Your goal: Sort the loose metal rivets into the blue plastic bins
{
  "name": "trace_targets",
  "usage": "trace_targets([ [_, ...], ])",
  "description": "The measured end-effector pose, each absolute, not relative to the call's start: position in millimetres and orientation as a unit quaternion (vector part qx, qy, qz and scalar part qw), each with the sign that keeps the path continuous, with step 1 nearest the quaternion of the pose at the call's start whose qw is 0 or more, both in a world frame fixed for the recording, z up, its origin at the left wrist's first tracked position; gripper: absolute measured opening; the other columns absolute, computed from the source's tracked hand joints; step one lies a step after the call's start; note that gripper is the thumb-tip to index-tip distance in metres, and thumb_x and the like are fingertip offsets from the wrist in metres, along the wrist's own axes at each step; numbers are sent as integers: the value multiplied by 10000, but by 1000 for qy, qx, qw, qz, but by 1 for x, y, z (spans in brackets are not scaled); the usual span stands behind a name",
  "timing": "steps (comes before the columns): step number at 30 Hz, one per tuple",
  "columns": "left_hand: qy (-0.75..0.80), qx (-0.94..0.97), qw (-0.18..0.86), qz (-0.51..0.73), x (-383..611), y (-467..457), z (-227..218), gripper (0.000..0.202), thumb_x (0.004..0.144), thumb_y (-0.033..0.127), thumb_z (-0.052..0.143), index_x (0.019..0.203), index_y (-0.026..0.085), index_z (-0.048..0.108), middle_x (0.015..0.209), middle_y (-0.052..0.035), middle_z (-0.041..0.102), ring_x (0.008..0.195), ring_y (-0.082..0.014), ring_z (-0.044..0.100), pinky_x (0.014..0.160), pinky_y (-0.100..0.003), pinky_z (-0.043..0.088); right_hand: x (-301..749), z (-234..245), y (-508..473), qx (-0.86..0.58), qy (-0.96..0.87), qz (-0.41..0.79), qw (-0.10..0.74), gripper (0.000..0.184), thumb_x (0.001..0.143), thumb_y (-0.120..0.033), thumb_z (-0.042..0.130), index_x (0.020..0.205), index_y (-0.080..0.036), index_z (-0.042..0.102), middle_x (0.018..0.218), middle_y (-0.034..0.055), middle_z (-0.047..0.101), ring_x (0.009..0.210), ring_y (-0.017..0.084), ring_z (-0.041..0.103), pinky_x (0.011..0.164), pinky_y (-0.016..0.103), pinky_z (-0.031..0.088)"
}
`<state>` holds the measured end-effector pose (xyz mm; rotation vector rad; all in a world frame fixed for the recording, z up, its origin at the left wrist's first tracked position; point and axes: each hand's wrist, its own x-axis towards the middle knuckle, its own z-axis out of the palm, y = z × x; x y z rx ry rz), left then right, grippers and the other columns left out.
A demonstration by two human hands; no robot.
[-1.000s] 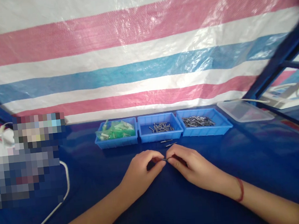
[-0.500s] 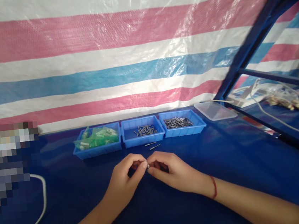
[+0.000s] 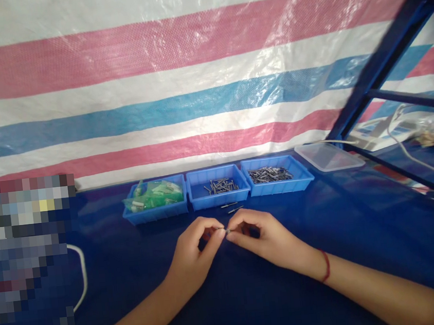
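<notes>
The left hand and right hand meet, thumbs and fingertips closed around a small metal piece, just nearer than two loose metal pins. A darker part shows than half a second ago, suggesting it is being turned in place.

A small, dark piece is pinched between the left fingers and the right fingers, which hide most of it.
</notes>
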<state>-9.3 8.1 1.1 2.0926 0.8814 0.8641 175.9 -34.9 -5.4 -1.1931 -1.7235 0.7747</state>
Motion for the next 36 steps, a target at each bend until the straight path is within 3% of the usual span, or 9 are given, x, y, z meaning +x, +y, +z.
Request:
trace_targets([
  [4,344,811,339,329,-9,9,-1,132,899,256,523,997,202,594,887,0,648,798,-130,591,756,-241,455,189,5,-31,-500,-685,256,463,194,871,-380,580,837,-196,632,788,27,643,701,147,572,640,266,461],
  [10,313,839,319,311,-10,8,-1,197,904,225,505,1090,197,564,946,-23,647,876,-142,600,817,-255,449,242,10,-9,-609,-617,0,498,214,875,-395,569,872,-198,655,840,47,677,727,176,580,683,308,451],
  [15,285,867,292,285,-12,8,-2,185,918,216,471,1057,191,591,962,-44,639,924,-157,601,867,-277,448,263,6,0,-675,-615,-166,373,256,879,-391,547,949,-179,674,938,100,681,894,274,590,816,426,434],
  [19,269,885,249,287,-12,11,-3,190,920,203,458,1037,184,606,970,-53,643,930,-170,591,868,-291,450,235,6,-10,-576,-726,-103,362,219,924,-304,473,956,-176,647,928,85,673,886,225,604,838,363,456],
  [22,274,890,216,294,-11,14,-5,196,923,201,449,1034,189,610,958,-49,648,919,-174,587,863,-303,455,209,0,-18,-550,-786,-39,278,228,935,-287,445,1010,-190,637,994,77,661,892,207,618,810,329,479],
  [27,276,896,168,304,-8,15,-10,188,926,188,442,999,179,615,954,-51,658,910,-179,594,850,-307,460,189,-14,-21,-597,-783,-69,162,233,925,-260,449,1046,-184,634,1050,89,640,901,214,624,772,314,479],
  [36,253,933,132,219,-9,25,-11,180,921,205,454,1020,185,603,914,-41,654,850,-181,604,795,-299,479,186,-20,-9,-597,-780,-90,167,205,950,-210,428,911,-189,628,882,57,620,800,187,593,702,291,424],
])
